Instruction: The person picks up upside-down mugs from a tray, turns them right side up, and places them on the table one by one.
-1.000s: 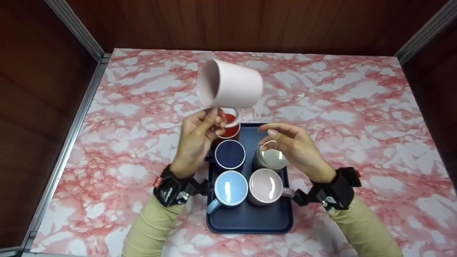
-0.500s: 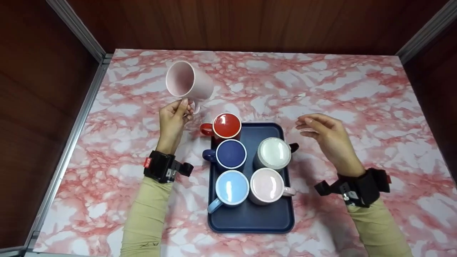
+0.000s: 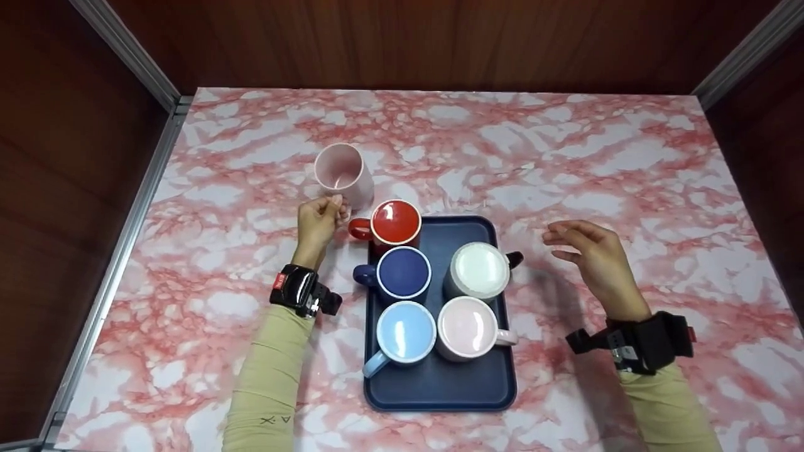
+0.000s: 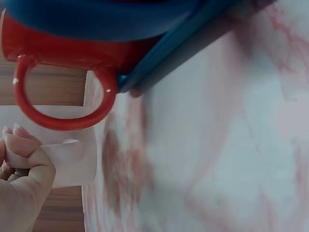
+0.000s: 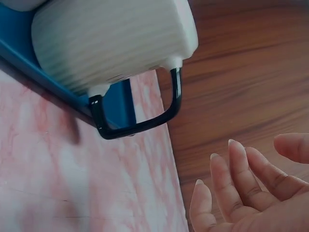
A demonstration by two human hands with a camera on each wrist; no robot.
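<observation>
My left hand (image 3: pixel 318 226) grips the handle of a pale pink mug (image 3: pixel 359 187) behind the tray's far left corner. The mug is nearly upright, tipped slightly so its inside shows, with its base close over the table. In the left wrist view, fingers and thumb close round the handle of this mug (image 4: pixel 79 166), partly behind the red mug (image 4: pixel 72 46). My right hand (image 3: pixel 593 260) hovers to the right of the tray with relaxed fingers and nothing in it. Nearest to it stands a white ribbed mug (image 5: pixel 113 43) with a black handle.
A dark blue tray (image 3: pixel 440 386) carries the red mug, a navy mug (image 3: pixel 404 273) and a light blue mug (image 3: pixel 406 333) down its left side. On its right are the white mug and another pink mug (image 3: pixel 468 328). Brown wood-grain panels (image 3: pixel 440 44) wall the marbled table (image 3: pixel 597 150).
The pale pink mug, lying sideways above the tray's far end a second ago, has moved left, turned more upright and come down. My right hand has withdrawn from the white mug to the right.
</observation>
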